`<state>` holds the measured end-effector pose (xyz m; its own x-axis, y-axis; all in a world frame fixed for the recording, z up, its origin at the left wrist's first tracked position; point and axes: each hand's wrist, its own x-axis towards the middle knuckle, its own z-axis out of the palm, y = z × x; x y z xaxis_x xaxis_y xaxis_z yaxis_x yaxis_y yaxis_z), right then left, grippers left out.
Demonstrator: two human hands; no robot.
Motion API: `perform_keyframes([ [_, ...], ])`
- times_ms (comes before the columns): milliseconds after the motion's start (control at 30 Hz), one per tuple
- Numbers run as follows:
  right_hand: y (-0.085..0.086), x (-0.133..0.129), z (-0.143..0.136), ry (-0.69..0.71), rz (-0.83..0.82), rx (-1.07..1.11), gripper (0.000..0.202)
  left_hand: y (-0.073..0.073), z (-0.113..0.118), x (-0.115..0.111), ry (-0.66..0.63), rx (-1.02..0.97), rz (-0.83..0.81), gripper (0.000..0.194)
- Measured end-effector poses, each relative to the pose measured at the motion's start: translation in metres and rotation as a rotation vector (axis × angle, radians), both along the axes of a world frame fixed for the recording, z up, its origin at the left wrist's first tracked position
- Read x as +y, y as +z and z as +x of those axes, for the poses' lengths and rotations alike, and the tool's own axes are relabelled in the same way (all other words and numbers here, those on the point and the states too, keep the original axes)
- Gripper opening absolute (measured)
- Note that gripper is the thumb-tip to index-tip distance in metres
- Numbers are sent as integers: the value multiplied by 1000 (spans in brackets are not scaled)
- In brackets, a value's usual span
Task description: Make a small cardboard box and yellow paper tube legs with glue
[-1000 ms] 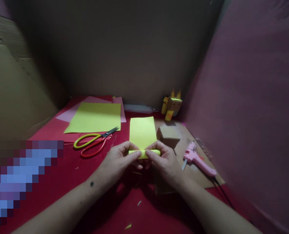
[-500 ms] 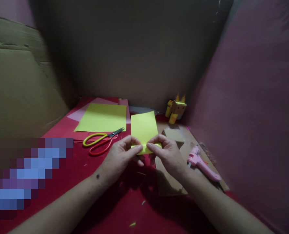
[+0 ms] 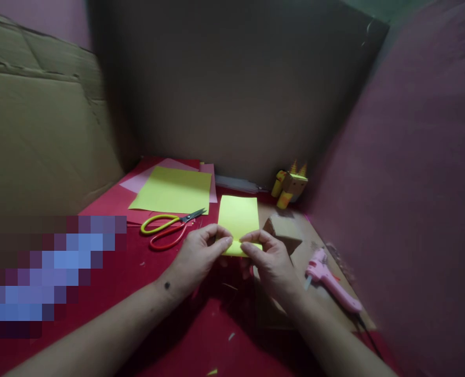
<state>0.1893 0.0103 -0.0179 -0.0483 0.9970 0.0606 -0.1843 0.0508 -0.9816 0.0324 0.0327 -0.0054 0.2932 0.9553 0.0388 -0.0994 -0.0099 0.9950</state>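
A small yellow sheet of paper (image 3: 238, 215) is held up over the red tabletop, its near edge bent over into a narrow fold. My left hand (image 3: 206, 248) pinches that folded edge on the left, thumb on top. On the right, my right hand (image 3: 269, 256) pinches the same edge between thumb and fingers. Both thumbs lie close together near the middle of the fold; the fingertips underneath are partly hidden. Scissors (image 3: 169, 228) with one yellow and one red handle lie left of the paper, blades partly spread.
A larger yellow sheet (image 3: 173, 191) tops pink and red papers at back left. On the right, a pink glue gun (image 3: 330, 280) and a small cardboard block (image 3: 283, 233) rest on cardboard. A cardboard figure (image 3: 293, 183) with yellow parts stands behind. Walls enclose the sides and back.
The paper has tilted from raised and skewed to flatter and straighter, with both hands still pinching its near edge. The whole view has shifted slightly.
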Motion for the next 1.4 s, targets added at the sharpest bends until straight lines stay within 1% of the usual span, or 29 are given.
perform_keyframes([
  [67,0,-3,0,58,-13,57,34,1,0,0,-21,-27,-19,22],
  [133,2,-5,0,71,-8,61,37,1,0,-1,-33,-28,-20,23],
  [233,3,-8,1,24,19,25,31,1,0,-2,-53,-28,-1,25],
  [367,4,-6,5,-20,48,5,28,0,1,-3,-175,-91,-8,36],
  [433,5,-6,7,-15,49,-5,26,-1,1,-2,-165,-88,9,34],
  [533,6,-8,8,-10,49,-47,25,-1,1,-2,-114,-44,16,28],
  [633,6,-10,8,-6,59,-54,24,0,0,-3,-108,-14,25,27],
  [800,3,-8,7,-30,106,40,22,0,-1,-5,-133,17,58,26],
  [933,3,-6,8,28,66,87,22,0,1,-6,-129,52,77,24],
  [1000,4,-8,7,10,52,48,22,1,2,-7,-93,52,112,21],
  [1067,5,-11,5,-30,63,-24,22,1,4,-10,-43,84,170,23],
  [1200,7,-15,3,-66,59,-94,22,-2,5,-15,-18,239,265,26],
  [1267,7,-14,3,-72,38,-93,22,-2,4,-15,-37,235,252,25],
  [1400,7,-12,5,-72,2,-81,25,-2,4,-14,-124,131,121,22],
])
